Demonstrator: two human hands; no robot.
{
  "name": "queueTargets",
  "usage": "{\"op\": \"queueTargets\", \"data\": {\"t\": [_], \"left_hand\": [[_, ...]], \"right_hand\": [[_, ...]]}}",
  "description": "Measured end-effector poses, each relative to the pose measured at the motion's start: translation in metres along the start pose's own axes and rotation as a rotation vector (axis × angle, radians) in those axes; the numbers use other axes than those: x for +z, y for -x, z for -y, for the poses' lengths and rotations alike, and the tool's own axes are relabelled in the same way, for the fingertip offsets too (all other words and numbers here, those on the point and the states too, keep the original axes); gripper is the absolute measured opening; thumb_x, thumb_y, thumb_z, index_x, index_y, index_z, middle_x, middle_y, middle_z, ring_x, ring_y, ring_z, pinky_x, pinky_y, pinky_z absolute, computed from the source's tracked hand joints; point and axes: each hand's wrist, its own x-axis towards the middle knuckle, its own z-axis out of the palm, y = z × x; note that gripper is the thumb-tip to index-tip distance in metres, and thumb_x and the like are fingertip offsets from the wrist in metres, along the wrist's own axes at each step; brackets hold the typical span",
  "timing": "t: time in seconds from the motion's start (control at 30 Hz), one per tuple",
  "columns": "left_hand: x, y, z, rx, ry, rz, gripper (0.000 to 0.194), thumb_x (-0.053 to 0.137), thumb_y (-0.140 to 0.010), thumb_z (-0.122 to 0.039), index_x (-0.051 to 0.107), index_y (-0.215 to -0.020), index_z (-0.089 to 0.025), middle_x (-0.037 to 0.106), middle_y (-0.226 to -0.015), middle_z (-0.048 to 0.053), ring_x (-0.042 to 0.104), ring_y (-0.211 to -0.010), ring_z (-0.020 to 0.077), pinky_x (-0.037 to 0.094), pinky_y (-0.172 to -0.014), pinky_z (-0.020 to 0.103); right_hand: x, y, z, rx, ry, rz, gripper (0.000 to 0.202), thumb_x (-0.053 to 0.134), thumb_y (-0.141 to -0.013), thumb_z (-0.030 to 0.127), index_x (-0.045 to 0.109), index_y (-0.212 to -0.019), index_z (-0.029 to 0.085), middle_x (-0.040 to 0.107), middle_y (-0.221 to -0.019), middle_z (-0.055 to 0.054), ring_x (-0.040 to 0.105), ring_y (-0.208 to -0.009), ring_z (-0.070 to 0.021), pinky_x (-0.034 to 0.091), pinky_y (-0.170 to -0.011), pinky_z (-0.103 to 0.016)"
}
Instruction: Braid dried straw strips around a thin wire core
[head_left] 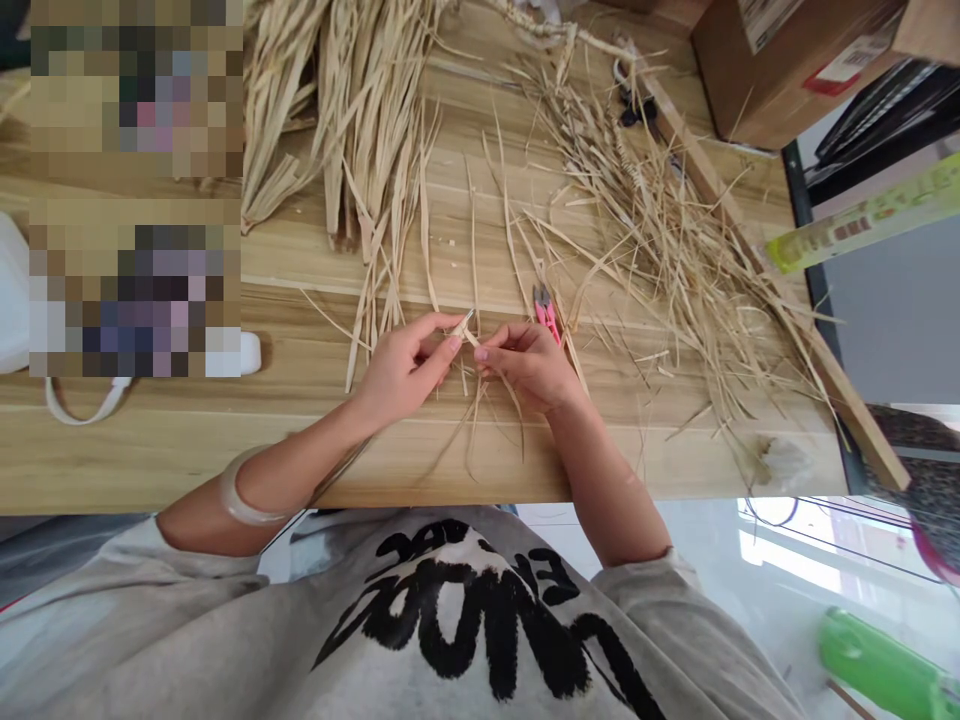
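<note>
Tan strip (471, 338) — between both hands (401, 372) (534, 366)

Black lettering (501, 650) on shirt (225, 640), box label (849, 64), none legible

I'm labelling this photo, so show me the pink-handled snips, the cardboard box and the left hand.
Pink-handled snips (547, 315), head view: handles, near the blades.
Cardboard box (772, 92), head view: brown side panel.
Left hand (401, 372), head view: back of the hand.
</note>
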Motion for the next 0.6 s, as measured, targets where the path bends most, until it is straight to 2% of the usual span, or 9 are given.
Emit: {"op": "queueTargets", "data": {"t": [0.17, 0.33, 0.43, 0.5, 0.6], "left_hand": [[-0.0011, -0.0008, -0.0006, -0.011, -0.004, -0.026, 0.031, 0.059, -0.094, -0.043, 0.063, -0.114, -0.02, 0.048, -0.046, -0.009, 0.036, -0.035, 0.0075, 0.029, -0.038, 0.023], [-0.001, -0.0014, -0.0007, -0.022, -0.011, -0.025, 0.032, 0.059, -0.094, -0.043, 0.062, -0.115, -0.019, 0.047, -0.046, -0.009, 0.036, -0.036, 0.0078, 0.03, -0.039, 0.023], [-0.0005, -0.0016, -0.0011, -0.024, -0.006, -0.031, 0.032, 0.059, -0.094, -0.042, 0.062, -0.115, -0.019, 0.047, -0.046, -0.009, 0.037, -0.036, 0.0079, 0.031, -0.04, 0.023], [-0.0004, -0.0015, -0.0011, -0.026, -0.003, -0.033, 0.032, 0.059, -0.093, -0.042, 0.062, -0.115, -0.019, 0.047, -0.046, -0.009, 0.037, -0.036, 0.0081, 0.031, -0.04, 0.023], [-0.0011, -0.0013, 0.0005, -0.027, -0.013, -0.034, 0.031, 0.059, -0.094, -0.042, 0.063, -0.115, -0.019, 0.048, -0.046, -0.009, 0.038, -0.037, 0.0083, 0.031, -0.04, 0.023]], "right_hand": [[0.003, 0.0012, 0.0056, 0.006, 0.038, -0.031, 0.039, 0.094, -0.052, 0.03, 0.058, -0.055, 0.016, 0.055, -0.045, 0.006, 0.044, -0.043, -0.003, 0.03, -0.043, -0.018], [0.0067, 0.0027, 0.0073, 0.065, 0.059, -0.026, 0.042, 0.092, -0.056, 0.035, 0.054, -0.057, 0.018, 0.046, -0.04, 0.01, 0.032, -0.034, -0.0013, 0.015, -0.035, -0.019], [0.0083, 0.0034, 0.006, 0.041, 0.028, 0.018, 0.043, 0.089, -0.061, 0.039, 0.052, -0.057, 0.018, 0.047, -0.041, 0.009, 0.033, -0.036, -0.001, 0.019, -0.035, -0.017], [0.0089, 0.0035, 0.0052, 0.028, -0.009, 0.041, 0.041, 0.087, -0.064, 0.038, 0.052, -0.058, 0.017, 0.055, -0.047, 0.006, 0.041, -0.04, -0.0022, 0.027, -0.038, -0.015], [0.0088, 0.0029, 0.0041, 0.085, -0.106, 0.05, 0.039, 0.087, -0.064, 0.033, 0.051, -0.062, 0.018, 0.066, -0.057, 0.002, 0.051, -0.045, -0.0045, 0.036, -0.04, -0.015]]}}
